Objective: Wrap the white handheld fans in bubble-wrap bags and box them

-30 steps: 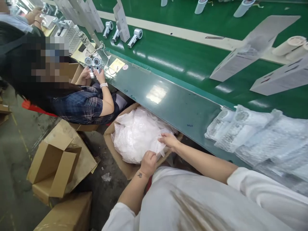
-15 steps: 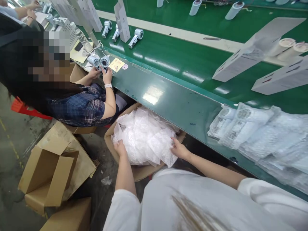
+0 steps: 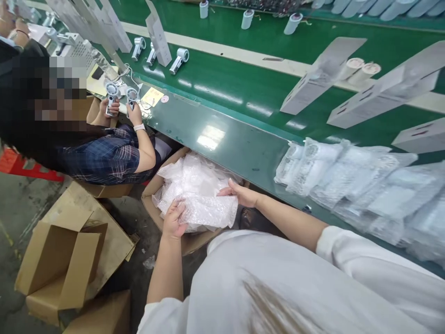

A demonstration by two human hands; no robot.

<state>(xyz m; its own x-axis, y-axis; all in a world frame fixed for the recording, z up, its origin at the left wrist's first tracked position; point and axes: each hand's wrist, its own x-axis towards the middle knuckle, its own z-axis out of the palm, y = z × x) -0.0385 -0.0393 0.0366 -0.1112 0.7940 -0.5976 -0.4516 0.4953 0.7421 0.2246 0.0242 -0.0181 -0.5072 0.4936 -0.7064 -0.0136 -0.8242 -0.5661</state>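
Observation:
A bubble-wrap bag (image 3: 208, 211) lies across the top of a cardboard box (image 3: 152, 204) filled with more bubble wrap (image 3: 194, 174). My left hand (image 3: 174, 219) pinches the bag's left end between thumb and fingers. At its right end, my right hand (image 3: 239, 192) has its fingers stretched out and apart, touching the upper edge of the bag. The box stands below the edge of the dark green bench (image 3: 236, 155). Several wrapped items (image 3: 333, 171) rest in a row on the bench at the right.
Beside me on the left, a person (image 3: 100, 155) holds two small silver-grey devices (image 3: 111, 95). Open cardboard boxes (image 3: 76, 273) are on the floor. White cartons (image 3: 313, 88) stand on the green conveyor (image 3: 222, 83), with more devices (image 3: 179, 61) behind the bench.
My hands have come closer together, and a single bag now lies between them above the pile. The view has shifted right. The other person's devices are now held farther apart.

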